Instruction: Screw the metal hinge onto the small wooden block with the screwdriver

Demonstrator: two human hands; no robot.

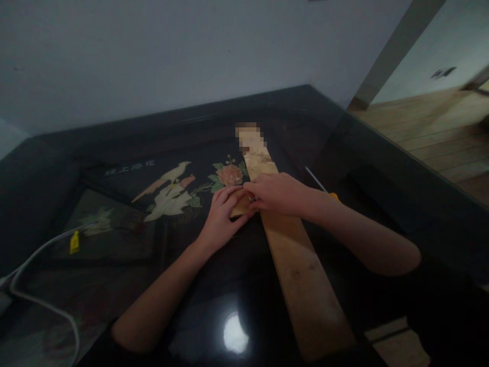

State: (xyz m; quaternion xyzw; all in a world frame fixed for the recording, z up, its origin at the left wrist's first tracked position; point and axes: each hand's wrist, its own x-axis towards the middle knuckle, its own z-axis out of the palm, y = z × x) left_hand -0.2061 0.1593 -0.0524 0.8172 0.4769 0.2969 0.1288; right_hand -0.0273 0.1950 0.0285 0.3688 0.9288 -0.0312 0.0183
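Note:
A long wooden board (296,265) lies across the dark glossy tabletop, running from the near edge towards the wall. At its left edge is a short wooden piece (240,208), partly covered by my fingers. My left hand (223,211) curls round this piece, thumb below and fingers above. Over the board, my right hand (277,193) is closed in a pinch beside the left fingertips. Something small and shiny shows at the right fingertips, too small to name. Just beyond my right forearm lies a screwdriver (316,179), its yellow handle mostly hidden by the arm.
The dark tabletop (214,275) bears a bird-and-flower picture (168,186). On the left runs a white cable (42,250) near a yellow tag (74,242). A pale wall (191,51) stands behind the table. Wooden flooring (424,127) shows at the right.

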